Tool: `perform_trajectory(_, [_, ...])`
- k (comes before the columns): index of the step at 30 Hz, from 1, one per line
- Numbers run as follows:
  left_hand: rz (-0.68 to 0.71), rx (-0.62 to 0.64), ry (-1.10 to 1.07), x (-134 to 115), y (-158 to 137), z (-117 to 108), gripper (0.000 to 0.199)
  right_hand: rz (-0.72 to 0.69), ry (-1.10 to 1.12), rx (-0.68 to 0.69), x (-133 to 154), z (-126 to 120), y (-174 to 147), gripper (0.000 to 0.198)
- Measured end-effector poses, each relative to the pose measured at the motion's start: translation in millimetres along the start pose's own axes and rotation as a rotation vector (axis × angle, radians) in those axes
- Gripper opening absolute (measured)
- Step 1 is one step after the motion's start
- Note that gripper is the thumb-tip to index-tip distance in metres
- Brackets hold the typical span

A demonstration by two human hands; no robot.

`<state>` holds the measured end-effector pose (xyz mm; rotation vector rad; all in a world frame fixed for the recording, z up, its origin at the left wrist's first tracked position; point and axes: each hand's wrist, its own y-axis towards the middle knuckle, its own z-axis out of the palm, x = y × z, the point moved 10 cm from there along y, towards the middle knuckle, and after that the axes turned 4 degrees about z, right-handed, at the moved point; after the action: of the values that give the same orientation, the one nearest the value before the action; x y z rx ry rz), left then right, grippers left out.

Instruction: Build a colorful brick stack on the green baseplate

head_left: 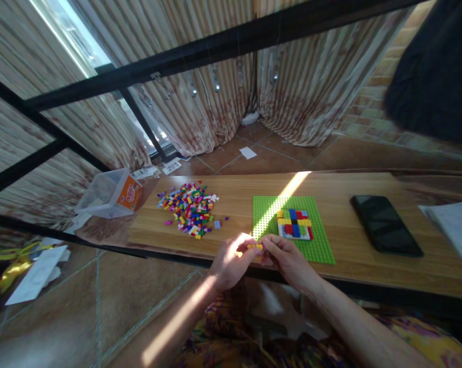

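Observation:
Near the table's front edge, my left hand (233,260) is closed on a small yellow toy brick (255,247). My right hand (282,253) meets it there, its fingers pinched at the brick's right end; whether they grip this brick or another small piece is hidden. Just beyond my right hand lies a green studded baseplate (319,240). On it sits a flat build of red, blue, yellow and white bricks (294,223). A loose heap of mixed coloured bricks (190,207) spreads over the table to the left of the baseplate.
The wooden table (234,191) carries a black phone (386,225) at the right, with white paper (451,227) past it. A clear plastic tub (100,194) with an orange label stands off the left end. A black metal bar (215,43) crosses above the far side.

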<state>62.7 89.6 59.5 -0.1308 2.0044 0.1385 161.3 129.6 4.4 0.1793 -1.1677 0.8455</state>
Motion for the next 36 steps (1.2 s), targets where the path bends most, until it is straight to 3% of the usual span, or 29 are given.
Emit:
perform_trajectory(7, [-0.213, -0.109, -0.289, 62, -19, -22, 0.029, -0.043, -0.055, -0.091, 8, -13, 7, 0.034])
perform_trajectory(15, [-0.271, -0.209, -0.247, 88, -43, -60, 0.022, -0.199, -0.496, -0.275, 20, -11, 14, 0.032])
perform_trajectory(18, [-0.29, -0.251, -0.286, 100, -49, -73, 0.022, -0.315, -0.72, -0.357, 27, 2, 24, 0.026])
perform_trajectory(23, [-0.298, -0.295, -0.377, 115, -53, -87, 0.022, -0.484, -1.0, -0.375, 29, 42, 52, 0.02])
perform_trajectory(32, [-0.338, -0.349, -0.538, 134, -60, -109, 0.034, -0.421, -1.359, -0.326, 12, 90, 88, 0.035])
perform_trajectory(36, [-0.337, -0.367, -0.561, 139, -59, -115, 0.039, -0.453, -1.404, -0.263, 10, 104, 95, 0.027])
